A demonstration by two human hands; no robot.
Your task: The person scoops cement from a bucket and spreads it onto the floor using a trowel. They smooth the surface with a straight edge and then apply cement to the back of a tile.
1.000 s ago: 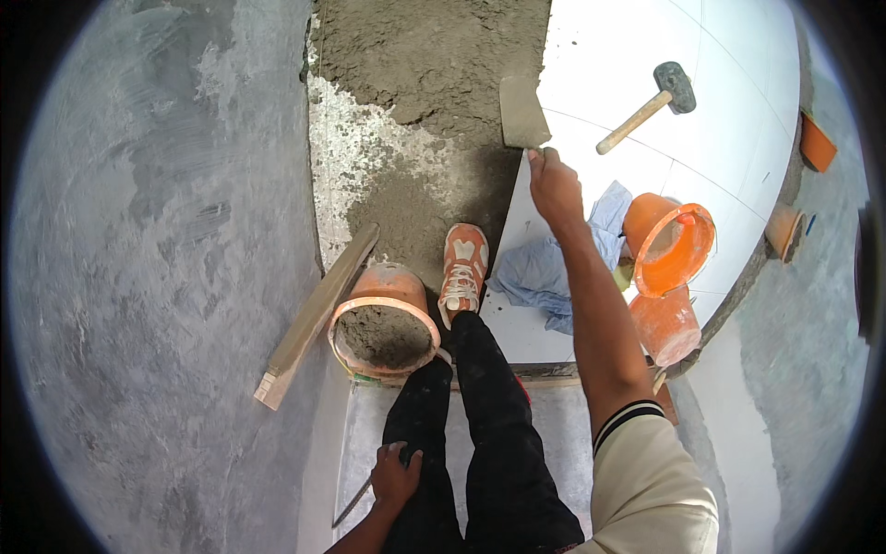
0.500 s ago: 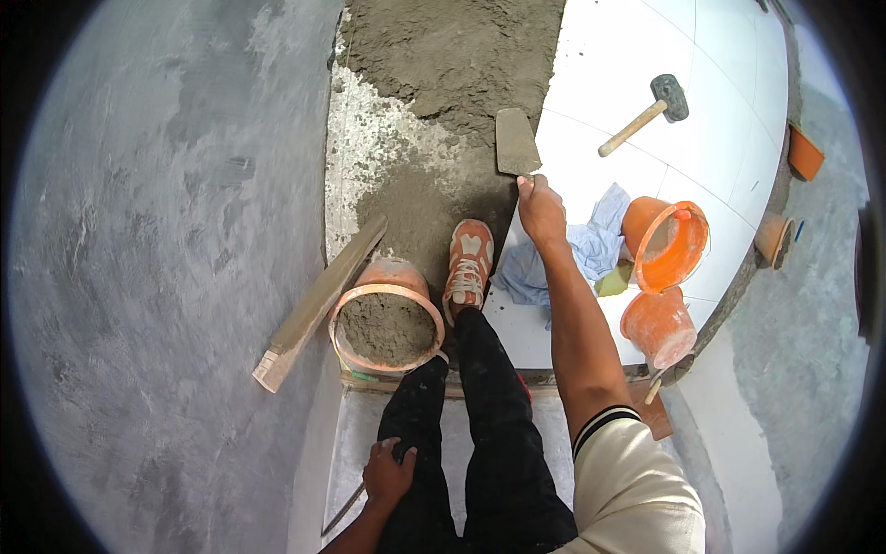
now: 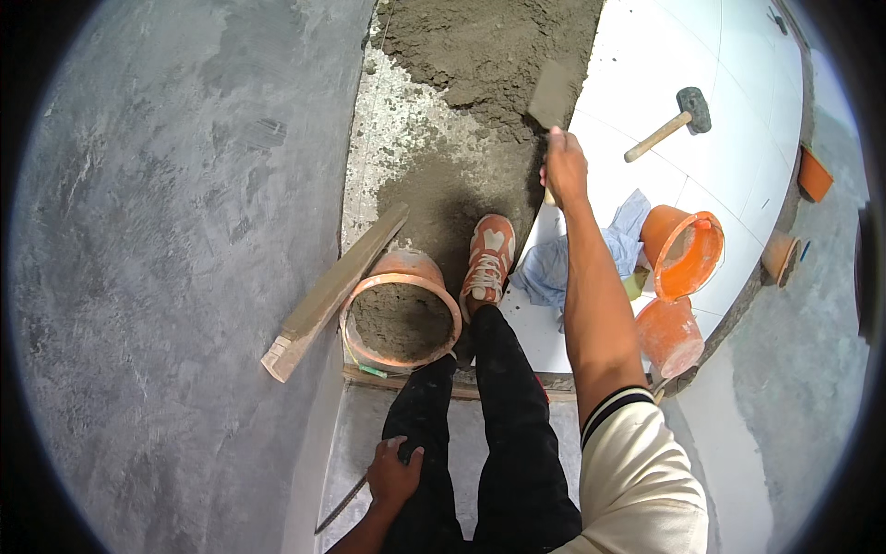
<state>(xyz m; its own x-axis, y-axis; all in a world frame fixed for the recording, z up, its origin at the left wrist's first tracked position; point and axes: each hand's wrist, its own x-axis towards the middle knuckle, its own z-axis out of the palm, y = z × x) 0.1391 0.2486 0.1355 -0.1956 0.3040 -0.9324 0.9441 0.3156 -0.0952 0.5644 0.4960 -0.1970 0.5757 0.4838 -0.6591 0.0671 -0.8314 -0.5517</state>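
My right hand (image 3: pixel 565 168) is closed round the wooden handle of a trowel (image 3: pixel 551 95). The trowel's flat blade, smeared with mortar, lies over the edge of the rough wet mortar bed (image 3: pixel 480 51), beside the white tiles (image 3: pixel 637 55). My left hand (image 3: pixel 395 473) rests on my left knee, its thumb and fingers apart and nothing visible in it. A bucket of grey mortar (image 3: pixel 403 321) stands in front of that leg.
A long wooden board (image 3: pixel 334 291) leans beside the bucket. On the tiles lie a rubber mallet (image 3: pixel 674 125), a blue cloth (image 3: pixel 544 268), an orange bucket on its side (image 3: pixel 688 254) and another bucket (image 3: pixel 669 337). A grey wall (image 3: pixel 185 258) rises on the left.
My right hand has moved farther forward with the trowel, its blade shifting from the tile edge onto the mortar. The view has shifted slightly. My left hand stays on the knee.
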